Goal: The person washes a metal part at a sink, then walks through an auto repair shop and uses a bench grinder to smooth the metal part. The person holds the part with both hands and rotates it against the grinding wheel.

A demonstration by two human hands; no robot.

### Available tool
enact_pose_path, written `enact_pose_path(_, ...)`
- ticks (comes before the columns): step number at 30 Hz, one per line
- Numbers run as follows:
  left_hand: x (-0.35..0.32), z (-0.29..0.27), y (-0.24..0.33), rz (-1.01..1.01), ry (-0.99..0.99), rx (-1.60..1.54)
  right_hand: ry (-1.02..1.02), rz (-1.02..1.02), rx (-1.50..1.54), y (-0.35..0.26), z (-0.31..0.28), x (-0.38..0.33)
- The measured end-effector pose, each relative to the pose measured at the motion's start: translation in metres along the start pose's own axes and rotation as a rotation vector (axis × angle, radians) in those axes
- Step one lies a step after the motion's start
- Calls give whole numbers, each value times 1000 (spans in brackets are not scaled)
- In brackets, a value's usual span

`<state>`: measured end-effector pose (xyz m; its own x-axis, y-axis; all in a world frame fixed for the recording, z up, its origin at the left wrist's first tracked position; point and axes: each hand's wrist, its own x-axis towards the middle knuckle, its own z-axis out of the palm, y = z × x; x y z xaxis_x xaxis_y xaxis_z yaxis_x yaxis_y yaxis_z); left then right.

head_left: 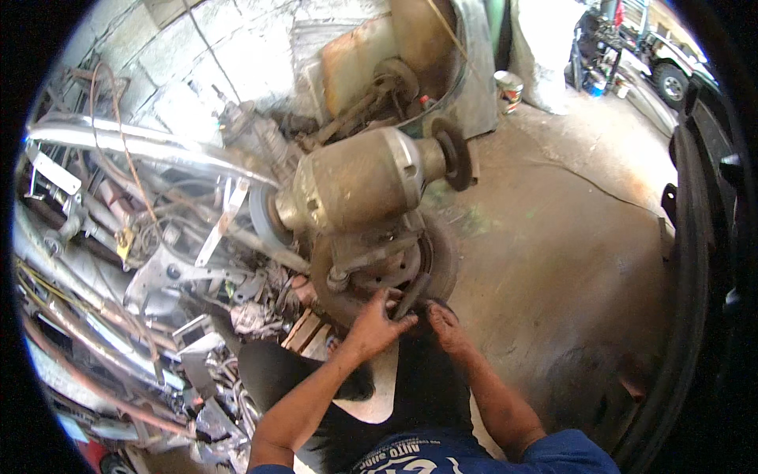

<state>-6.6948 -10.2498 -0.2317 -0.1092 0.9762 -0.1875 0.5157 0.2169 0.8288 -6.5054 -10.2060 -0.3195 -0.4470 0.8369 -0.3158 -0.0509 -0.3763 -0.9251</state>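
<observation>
My left hand is closed round a short, dark cylindrical bar, which slants up and to the right between thumb and fingers. Just right of it, my right hand has its fingers bent together beside a dark patch; whatever they grip is hidden. Both hands are low in front of my lap, below a bench grinder with a dusty, yellowish body. The grinder has a grey wheel on its left end and a dark wheel on its right. Neither hand touches these wheels.
A tyre lies under the grinder's stand. Scrap metal parts and long pipes crowd the left side. A white bucket stands on the concrete floor at the back. Dark vehicle bodywork edges the right.
</observation>
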Motion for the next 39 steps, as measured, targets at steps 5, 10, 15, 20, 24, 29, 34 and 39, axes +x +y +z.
enact_pose_path(5,41,25,5,-7,-70,-140,111,84,556,-26,13,20)
enact_pose_path(10,77,45,12,173,4,-261,281,-129,411,-53,-1,55)
enact_pose_path(15,104,61,30,238,135,-240,502,-239,347,-76,3,81)
enact_pose_path(20,118,54,39,130,65,56,549,-348,291,-89,-1,94)
enact_pose_path(24,132,48,47,170,30,-25,560,-307,272,-102,-4,101)
enact_pose_path(29,144,49,48,327,56,-185,234,-285,546,-113,-5,99)
enact_pose_path(34,150,50,38,346,34,-301,278,-302,366,-116,-4,107)
enact_pose_path(39,153,49,35,401,58,-362,327,-316,316,-120,0,109)
